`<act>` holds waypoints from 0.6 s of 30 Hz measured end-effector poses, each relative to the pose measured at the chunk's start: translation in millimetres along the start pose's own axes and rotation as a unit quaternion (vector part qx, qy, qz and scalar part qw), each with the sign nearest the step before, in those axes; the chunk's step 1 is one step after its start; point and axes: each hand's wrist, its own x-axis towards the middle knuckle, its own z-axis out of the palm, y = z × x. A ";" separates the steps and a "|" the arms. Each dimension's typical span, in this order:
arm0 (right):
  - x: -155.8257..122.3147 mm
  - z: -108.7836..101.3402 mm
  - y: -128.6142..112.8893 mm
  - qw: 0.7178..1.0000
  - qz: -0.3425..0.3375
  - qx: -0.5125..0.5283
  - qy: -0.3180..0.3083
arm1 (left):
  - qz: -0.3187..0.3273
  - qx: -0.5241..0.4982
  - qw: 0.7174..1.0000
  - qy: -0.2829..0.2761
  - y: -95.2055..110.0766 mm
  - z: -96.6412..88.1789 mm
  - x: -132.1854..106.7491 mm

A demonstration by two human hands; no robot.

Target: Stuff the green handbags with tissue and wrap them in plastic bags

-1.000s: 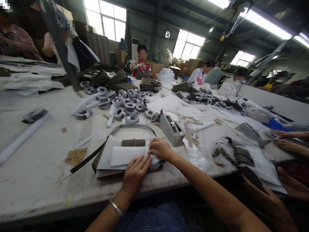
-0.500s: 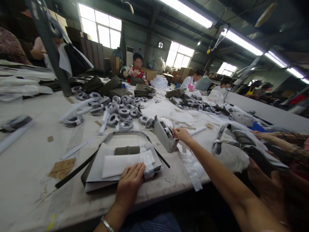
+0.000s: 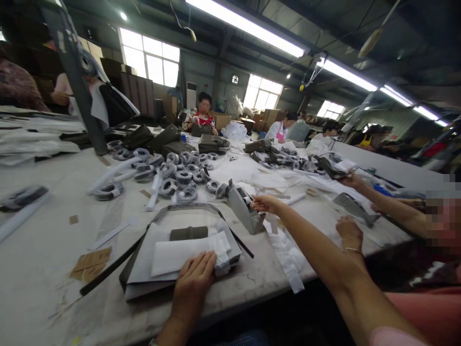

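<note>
A dark olive handbag (image 3: pixel 124 278) lies on the table, covered by white foam sheets (image 3: pixel 169 257), its strap looped behind it. My left hand (image 3: pixel 196 274) rests on the foam near the bag's front edge, fingers stretched out flat. A piece of clear wrap (image 3: pixel 220 250) sits beside those fingertips. Farther right, my right hand (image 3: pixel 264 204) is at a grey tape dispenser (image 3: pixel 239 211), fingers pinched together at the tape end. The tape between the fingertips is barely visible.
Behind the bag lie several coiled, wrapped straps (image 3: pixel 183 178). Brown cardboard pieces (image 3: pixel 90 264) are at the left; white strips (image 3: pixel 288 259) hang over the table edge. At the right, a co-worker's hand (image 3: pixel 349 230) is near a dark flat bag piece (image 3: pixel 355 209). A slanted metal post (image 3: pixel 81 91) stands left.
My left hand stays on the foam, and my right hand stays at the dispenser with its fingers slightly shifted. At the right, the co-worker's arms and bag have moved; one arm reaches farther back.
</note>
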 end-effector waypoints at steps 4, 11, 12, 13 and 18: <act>-37.2 -18.1 11.8 0.999 -0.029 0.004 0.036 | 0.011 0.013 1.000 0.006 2.3 -3.4 2.1; -91.0 -33.8 85.7 0.992 -0.079 -0.008 0.100 | 0.003 0.002 1.000 0.028 6.6 -8.0 5.5; -89.5 -32.6 96.8 0.990 -0.086 -0.011 0.109 | 0.003 0.002 1.000 0.028 6.8 -8.3 5.7; -85.8 -31.1 106.5 0.989 -0.094 -0.016 0.117 | 0.002 0.003 1.000 0.027 7.0 -8.7 5.8; -58.0 -30.4 130.5 0.976 -0.148 -0.076 0.139 | 0.007 0.008 0.999 0.031 7.3 -10.1 6.9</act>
